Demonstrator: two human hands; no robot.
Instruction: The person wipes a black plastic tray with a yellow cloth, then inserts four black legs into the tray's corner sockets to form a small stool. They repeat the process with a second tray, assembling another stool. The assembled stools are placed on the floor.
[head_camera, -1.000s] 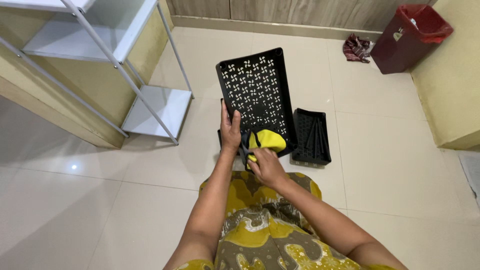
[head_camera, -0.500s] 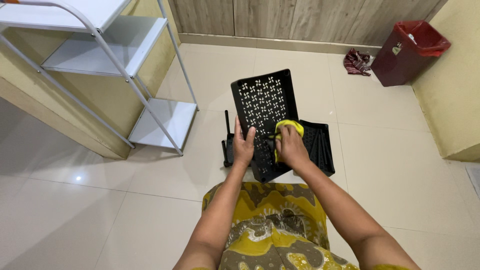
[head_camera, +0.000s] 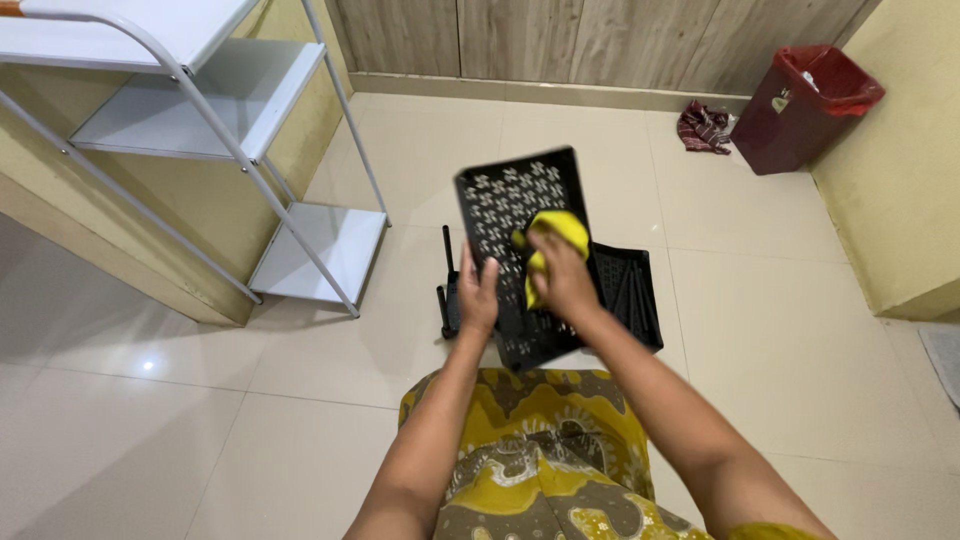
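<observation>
Both hands work on one black perforated panel (head_camera: 512, 225), a flat plastic piece pierced all over with small star-shaped cut-outs, which is held up off the floor and tilted, its top edge leaning away from the person. The left hand (head_camera: 478, 295) grasps the panel along its left edge, thumb on the near face and fingers curled round behind. The right hand (head_camera: 562, 280) is clenched on a yellow cloth (head_camera: 556, 238) and presses it flat against the face of the panel, near the panel's middle and right side; the cloth bunches out above the knuckles.

Below and behind the raised panel, more black plastic parts lie on the pale tiled floor (head_camera: 780, 330): a ribbed black tray piece (head_camera: 630, 295) shows to the right of the panel, and a narrow black upright piece (head_camera: 448, 290) pokes out just to the left of the left hand. How these parts join beneath the panel is hidden.

At the bottom of the view lies the person's yellow patterned garment (head_camera: 540, 460). A white metal shelf rack (head_camera: 200, 130) stands to the left against a yellow wall. Far off at the upper right a dark red waste bin (head_camera: 805, 110) stands in the corner, with a crumpled dark cloth (head_camera: 705, 127) on the floor just beside it.
</observation>
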